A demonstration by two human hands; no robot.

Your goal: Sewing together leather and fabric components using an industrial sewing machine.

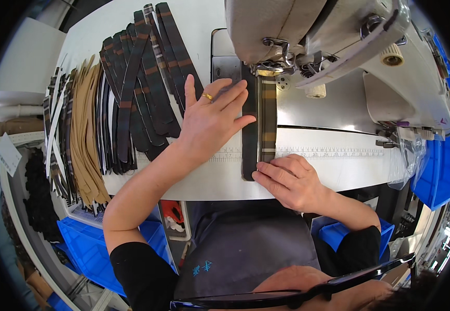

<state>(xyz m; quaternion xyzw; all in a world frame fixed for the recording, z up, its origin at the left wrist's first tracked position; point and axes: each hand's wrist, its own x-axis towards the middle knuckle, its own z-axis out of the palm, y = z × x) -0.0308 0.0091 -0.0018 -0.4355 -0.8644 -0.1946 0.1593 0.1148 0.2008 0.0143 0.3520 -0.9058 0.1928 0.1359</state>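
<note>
A long dark fabric strip (pixel 250 140) lies under the sewing machine's presser foot (pixel 269 67) and runs toward me. Along its right side is a brown-and-dark plaid strip (pixel 269 111), with a thin pale line between the two. My left hand (pixel 209 116), a gold ring on one finger, lies flat with fingers spread, its fingertips touching the dark strip's left part. At the near end, my right hand (pixel 289 181) pinches the plaid strip by its lower edge. The needle itself is hidden behind the machine head (pixel 277 26).
Dark plaid strips (pixel 142 78) and a bundle of tan strips (pixel 84 129) lie piled on the table's left. A ruler scale (pixel 334 152) crosses the white tabletop (pixel 334 176). Blue bins (pixel 87 249) stand below left; another blue bin (pixel 435 176) is at right beside clear plastic (pixel 406 160).
</note>
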